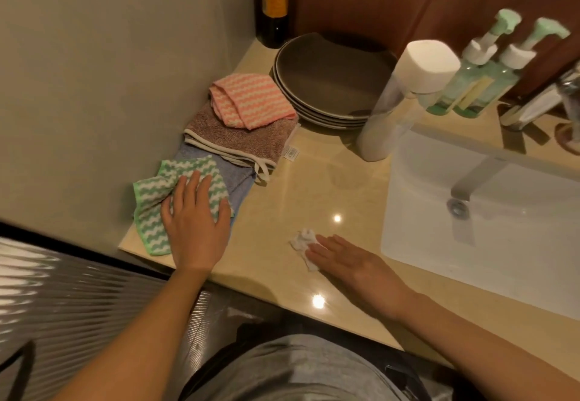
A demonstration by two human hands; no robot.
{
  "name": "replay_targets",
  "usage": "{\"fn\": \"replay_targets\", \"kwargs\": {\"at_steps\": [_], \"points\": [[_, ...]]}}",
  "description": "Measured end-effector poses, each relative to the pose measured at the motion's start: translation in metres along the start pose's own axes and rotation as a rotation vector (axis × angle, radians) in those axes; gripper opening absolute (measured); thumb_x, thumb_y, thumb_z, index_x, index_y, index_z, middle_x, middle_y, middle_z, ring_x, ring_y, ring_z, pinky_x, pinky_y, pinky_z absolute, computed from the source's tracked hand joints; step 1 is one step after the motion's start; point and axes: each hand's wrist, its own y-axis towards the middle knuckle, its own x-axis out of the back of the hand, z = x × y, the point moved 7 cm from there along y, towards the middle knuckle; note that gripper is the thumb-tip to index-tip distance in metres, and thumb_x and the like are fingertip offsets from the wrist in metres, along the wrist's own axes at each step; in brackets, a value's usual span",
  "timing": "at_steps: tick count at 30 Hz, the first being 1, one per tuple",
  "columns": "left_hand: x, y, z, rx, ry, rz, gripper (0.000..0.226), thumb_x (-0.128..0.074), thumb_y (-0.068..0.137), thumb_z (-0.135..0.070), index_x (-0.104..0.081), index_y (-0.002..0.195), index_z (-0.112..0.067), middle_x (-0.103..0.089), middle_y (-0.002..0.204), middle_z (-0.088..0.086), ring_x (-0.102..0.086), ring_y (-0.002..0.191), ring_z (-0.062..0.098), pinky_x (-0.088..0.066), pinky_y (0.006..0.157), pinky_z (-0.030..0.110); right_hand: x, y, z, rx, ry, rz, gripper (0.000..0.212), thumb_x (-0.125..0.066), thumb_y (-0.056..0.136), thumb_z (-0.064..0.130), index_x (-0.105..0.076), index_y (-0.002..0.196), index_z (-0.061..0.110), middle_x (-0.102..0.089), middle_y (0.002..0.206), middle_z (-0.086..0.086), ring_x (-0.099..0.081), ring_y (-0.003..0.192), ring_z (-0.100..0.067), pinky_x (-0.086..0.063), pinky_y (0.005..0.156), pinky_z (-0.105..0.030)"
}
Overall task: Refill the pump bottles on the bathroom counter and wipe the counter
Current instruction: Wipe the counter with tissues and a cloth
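Beige stone table (314, 181) runs along a grey wall, with a white sink (470, 228) set in it at the right. From the head camera, the left hand (196, 221) lies flat on a green striped cloth (150, 209) at the table's left edge, fingers (191, 185) slightly spread, pressing and not pinching. The right hand (348, 257) lies flat too, fingers together, their tips on a small crumpled white tissue (303, 242). Behind are a brown towel (238, 140), a pink striped cloth (248, 99) and stacked grey plates (323, 86). Two green pump bottles (477, 83) stand at the back, near the faucet (533, 102), with a white-capped bottle (395, 108) before them
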Motion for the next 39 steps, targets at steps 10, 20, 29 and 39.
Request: {"fn": "replay_targets", "kwargs": {"at_steps": [10, 20, 29, 39], "points": [[-0.001, -0.001, 0.001, -0.008, 0.007, -0.008, 0.054, -0.036, 0.093, -0.041, -0.045, 0.137, -0.011, -0.038, 0.149, 0.007, -0.026, 0.141, 0.025, -0.018, 0.111, 0.047, 0.037, -0.028, -0.111, -0.481, 0.005, -0.155, 0.047, -0.052, 0.09, 0.004, -0.049, 0.135, 0.016, -0.046, 0.14, -0.012, -0.04, 0.128, -0.034, -0.042, 0.099, -0.054], [0.0, -0.004, 0.001, -0.016, -0.021, -0.008, 0.054, -0.034, 0.095, -0.041, -0.043, 0.139, -0.011, -0.036, 0.151, 0.007, -0.023, 0.142, 0.024, -0.014, 0.113, 0.045, 0.022, -0.011, -0.068, -0.807, 0.077, -0.286, 0.045, -0.049, 0.095, 0.0, -0.047, 0.138, 0.011, -0.041, 0.144, -0.013, -0.038, 0.133, -0.033, -0.036, 0.104, -0.043], [-0.001, -0.006, 0.001, -0.018, -0.035, 0.004, 0.048, -0.045, 0.098, -0.033, -0.042, 0.14, -0.01, -0.034, 0.152, 0.007, -0.021, 0.143, 0.024, -0.014, 0.114, 0.046, 0.01, -0.046, 0.005, -0.222, 0.004, -0.099, 0.034, -0.056, 0.09, 0.016, -0.062, 0.124, 0.01, -0.056, 0.131, -0.007, -0.049, 0.125, -0.019, -0.037, 0.107, -0.035], [0.0, -0.004, 0.003, -0.016, -0.059, 0.059, 0.05, -0.043, 0.098, -0.036, -0.04, 0.142, -0.013, -0.03, 0.154, 0.004, -0.017, 0.144, 0.022, -0.012, 0.114, 0.045, 0.012, 0.052, -0.044, -0.445, 0.038, -0.139, 0.036, -0.051, 0.094, 0.01, -0.055, 0.13, 0.009, -0.049, 0.139, -0.011, -0.045, 0.13, -0.029, -0.04, 0.105, -0.048]]}}
